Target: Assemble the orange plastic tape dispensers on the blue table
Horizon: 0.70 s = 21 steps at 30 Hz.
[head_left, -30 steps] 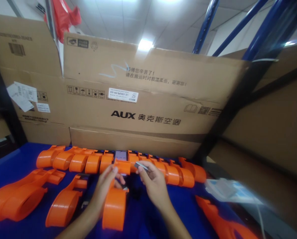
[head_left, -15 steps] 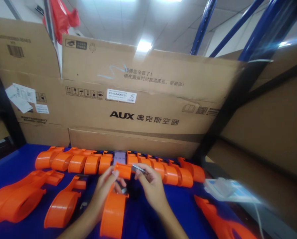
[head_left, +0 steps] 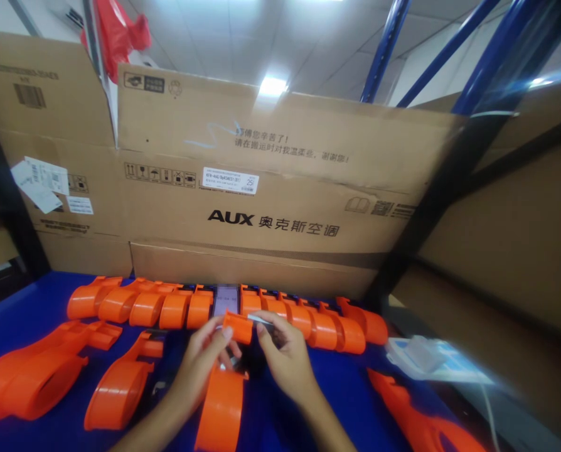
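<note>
Head view. The orange part (head_left: pixel 221 405) is at centre, above the blue counter (head_left: pixel 356 389) and nearer the wearer than the row (head_left: pixel 199 312) of like pieces. The left hand (head_left: pixel 208 351) has its grip closed on the part's narrow upper end, thumb in front; the right hand (head_left: pixel 283 351) grips a grey strip (head_left: pixel 261 320), thumb against fingers, at that end's right side. Whether the strip only touches the end or enters it cannot be told.

For sound work, the left grip should hold the narrow end steady while the right keeps the strip level and in line with it, using even, gentle pressure; a tilted strip would probably catch on the edge.

The part is bright, glossy orange: a short, ridged upper end, then a broad curved band reaching the frame's lower edge, with a small lip at its upper right corner. The left hand hides most of the link between. A bright bit (head_left: pixel 235 361) beneath the left fingers is too blurred to identify.
</note>
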Available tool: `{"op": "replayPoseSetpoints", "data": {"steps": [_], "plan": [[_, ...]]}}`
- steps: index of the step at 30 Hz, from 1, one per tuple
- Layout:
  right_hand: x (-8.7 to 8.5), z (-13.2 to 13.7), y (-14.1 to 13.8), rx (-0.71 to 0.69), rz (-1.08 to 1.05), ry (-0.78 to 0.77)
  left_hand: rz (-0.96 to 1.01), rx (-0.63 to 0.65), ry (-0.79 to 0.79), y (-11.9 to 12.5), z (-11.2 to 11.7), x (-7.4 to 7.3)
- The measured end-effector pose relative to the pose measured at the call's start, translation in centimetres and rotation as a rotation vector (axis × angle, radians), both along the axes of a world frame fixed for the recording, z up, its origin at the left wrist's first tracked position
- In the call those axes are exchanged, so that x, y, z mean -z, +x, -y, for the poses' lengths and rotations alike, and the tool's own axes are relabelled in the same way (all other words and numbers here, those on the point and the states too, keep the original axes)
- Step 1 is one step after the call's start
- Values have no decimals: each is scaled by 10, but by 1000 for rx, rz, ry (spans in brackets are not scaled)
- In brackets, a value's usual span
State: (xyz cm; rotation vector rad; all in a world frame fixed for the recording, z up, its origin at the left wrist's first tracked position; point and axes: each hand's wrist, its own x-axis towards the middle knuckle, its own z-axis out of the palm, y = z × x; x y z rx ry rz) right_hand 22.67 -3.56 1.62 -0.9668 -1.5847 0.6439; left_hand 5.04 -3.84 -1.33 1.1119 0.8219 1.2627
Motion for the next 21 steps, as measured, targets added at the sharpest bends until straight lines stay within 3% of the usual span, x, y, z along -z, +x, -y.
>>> {"op": "replayPoseSetpoints", "data": {"steps": [5, 11, 21], "plan": [[6, -2, -1, 6, -30, -40, 7, 3, 7, 0, 1, -1], [6, -9, 6, 129, -206, -14, 73, -111, -40, 1, 3, -9], [2, -6, 7, 117, -262, -89, 25, -113, -26, 0, 1, -5]]}}
